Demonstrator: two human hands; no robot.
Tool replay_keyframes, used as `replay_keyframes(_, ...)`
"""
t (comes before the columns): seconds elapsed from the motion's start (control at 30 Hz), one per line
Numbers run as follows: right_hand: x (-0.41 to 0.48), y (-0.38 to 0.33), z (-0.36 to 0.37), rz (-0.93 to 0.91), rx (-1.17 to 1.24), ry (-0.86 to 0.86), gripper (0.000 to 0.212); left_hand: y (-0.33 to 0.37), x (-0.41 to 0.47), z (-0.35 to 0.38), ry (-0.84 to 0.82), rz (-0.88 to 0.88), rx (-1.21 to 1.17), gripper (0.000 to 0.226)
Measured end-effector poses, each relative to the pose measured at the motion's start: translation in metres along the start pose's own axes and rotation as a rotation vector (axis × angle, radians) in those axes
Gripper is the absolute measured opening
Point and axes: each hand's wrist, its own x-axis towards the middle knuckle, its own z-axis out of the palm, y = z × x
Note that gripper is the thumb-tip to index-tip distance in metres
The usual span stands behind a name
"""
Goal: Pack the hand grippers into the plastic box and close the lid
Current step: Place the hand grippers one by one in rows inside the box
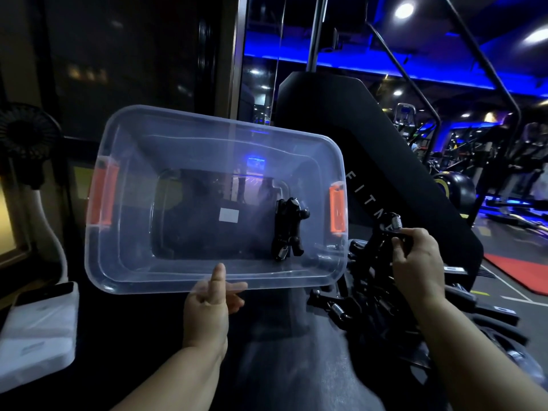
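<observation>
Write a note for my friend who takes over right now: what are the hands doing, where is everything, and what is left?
Left hand: grips the near rim of the clear plastic box, holding it up and tilted toward the camera.
Right hand: shut on a black hand gripper, just outside the box's right end.
Done: one hand gripper inside the box, lying near the right orange latch.
Left: drop in the held one, then the pile of hand grippers lying below the right hand.
The lid is not clearly in view; find it, put it on and snap both latches.
</observation>
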Motion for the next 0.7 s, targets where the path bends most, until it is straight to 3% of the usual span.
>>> replay_keyframes(0.23,-0.012,-0.013,-0.006,-0.068,0.156,0.107,0.018,0.000,0.001,0.000,-0.007,-0.001,-0.008,0.045)
replay_keyframes(0.43,-0.024,-0.027,-0.009,-0.089,0.273,0.162,0.037,0.000,0.001,0.001,-0.005,-0.014,-0.006,0.043)
replay_keyframes(0.7,-0.033,-0.050,-0.014,-0.013,0.486,0.190,0.022,0.006,-0.003,-0.001,-0.016,-0.022,-0.017,0.042)
